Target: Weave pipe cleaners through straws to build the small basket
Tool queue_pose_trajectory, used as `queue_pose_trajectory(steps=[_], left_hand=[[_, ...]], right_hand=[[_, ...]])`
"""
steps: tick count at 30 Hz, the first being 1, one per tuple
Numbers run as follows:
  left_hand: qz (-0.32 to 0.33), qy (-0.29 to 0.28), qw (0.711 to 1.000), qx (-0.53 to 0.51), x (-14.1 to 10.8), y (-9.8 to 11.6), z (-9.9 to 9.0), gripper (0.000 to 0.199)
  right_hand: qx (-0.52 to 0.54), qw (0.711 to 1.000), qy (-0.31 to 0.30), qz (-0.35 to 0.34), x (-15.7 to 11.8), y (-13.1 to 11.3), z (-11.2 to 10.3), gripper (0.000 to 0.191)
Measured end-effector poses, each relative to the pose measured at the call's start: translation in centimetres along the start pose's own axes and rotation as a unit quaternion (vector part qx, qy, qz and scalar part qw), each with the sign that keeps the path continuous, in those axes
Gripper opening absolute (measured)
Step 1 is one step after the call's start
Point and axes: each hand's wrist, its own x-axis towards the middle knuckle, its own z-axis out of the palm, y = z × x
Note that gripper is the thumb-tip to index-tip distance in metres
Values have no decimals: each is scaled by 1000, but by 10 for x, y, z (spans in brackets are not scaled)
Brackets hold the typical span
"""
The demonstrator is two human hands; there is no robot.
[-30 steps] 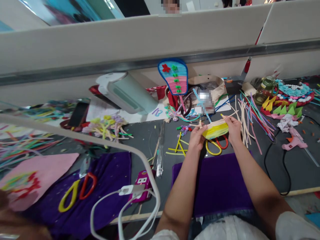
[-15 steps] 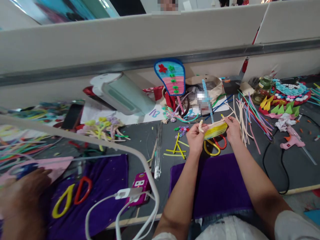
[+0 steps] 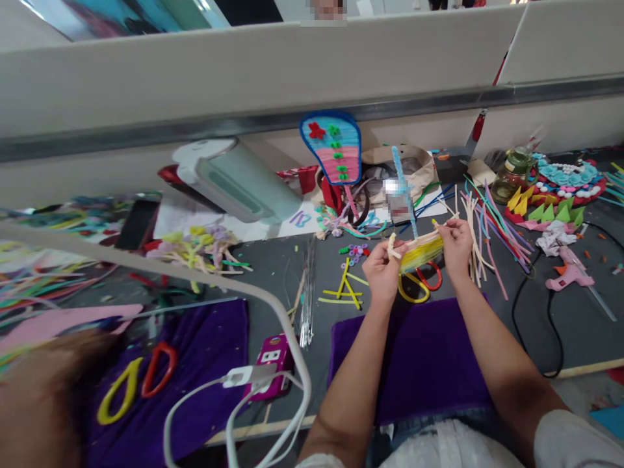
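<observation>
Pretty busy dark grey tabletop (image 3: 280, 270) you've got there, pushed up against a pale wall, with craft stems scattered along it. Your yellow-and-cream piece (image 3: 421, 252) is up in your hands, past the far edge of the purple cloth (image 3: 414, 364) and above the scissors (image 3: 415, 301) with one yellow and one red handle.

What I reckon matters most is how that piece lies between your grips: long axis running side to side, the right end a touch higher in view, cream edge away from you and yellow toward you. Your left hand (image 3: 383, 270) has the left end in a closed pinch, with a cream stem end (image 3: 391, 244) curling up by the fingers. Your right hand (image 3: 457, 247) is pinched shut on the other end, a little yellow tip poking up there. Neither hand is really nearer, each has its own end.

Containers: behind the piece there's a canvas bag (image 3: 425, 172) with an open top and something greyish inside, can't tell what. Off to your right is a glass jar (image 3: 511, 177) with a green lid, contents too small to make out. The pale green pitcher (image 3: 248, 185) on your left doesn't show its insides.
</observation>
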Motion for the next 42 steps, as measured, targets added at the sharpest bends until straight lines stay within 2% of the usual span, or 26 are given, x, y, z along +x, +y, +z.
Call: queue_pose_trajectory(steps=[4, 8, 10, 13, 17, 20, 23, 27, 30, 31, 33, 34, 35, 36, 37, 39, 40, 42], left_hand=[[-49, 16, 998, -42, 8, -5, -1, 27], [-83, 25, 994, -63, 11, -8, -1, 28], [-97, 30, 992, -70, 12, -11, 0, 28], [-119, 38, 989, -82, 15, -17, -2, 28], [-172, 25, 977, -122, 22, -24, -8, 35], [-222, -12, 957, -184, 27, -24, -12, 42], [-238, -36, 939, -245, 27, -22, -10, 45], [-261, -31, 922, -284, 22, -28, 0, 47], [-267, -2, 932, -247, 18, -38, 6, 46], [-243, 28, 947, -210, 18, -40, 6, 46], [-131, 134, 977, -102, 19, -40, 2, 49], [-46, 196, 979, -32, 19, -37, -2, 52], [38, 242, 969, 42, 18, -32, -5, 53], [119, 255, 953, 114, 18, -26, -9, 51], [190, 239, 936, 176, 16, -19, -12, 45], [290, 131, 907, 276, 11, -6, -14, 21], [320, 66, 894, 307, 9, -1, -13, 15], [347, -32, 870, 349, 5, 3, -10, 18]], right_hand=[[89, 994, 14, 69, 1, 4, 2, 42], [122, 987, 46, 91, 3, 10, 2, 50], [132, 985, 46, 102, 4, 12, 2, 50], [140, 982, 14, 128, 4, 11, 1, 40], [126, 985, -3, 115, 3, 8, 1, 32], [135, 984, 16, 114, 2, 9, 3, 32], [163, 975, 48, 140, 2, 14, 5, 33], [204, 968, 77, 128, 1, 17, 8, 33], [205, 969, 84, 106, -2, 14, 11, 34], [198, 971, 85, 100, -2, 13, 11, 34], [177, 977, 87, 86, -3, 10, 12, 35], [166, 979, 86, 78, -4, 8, 12, 35], [156, 982, 85, 70, -4, 6, 12, 35], [149, 983, 81, 64, -4, 5, 12, 35], [144, 985, 72, 61, -5, 3, 13, 34], [139, 987, 49, 61, -7, 1, 14, 34], [137, 988, 33, 62, -9, 1, 15, 34], [138, 988, -2, 72, -12, 1, 18, 34]])
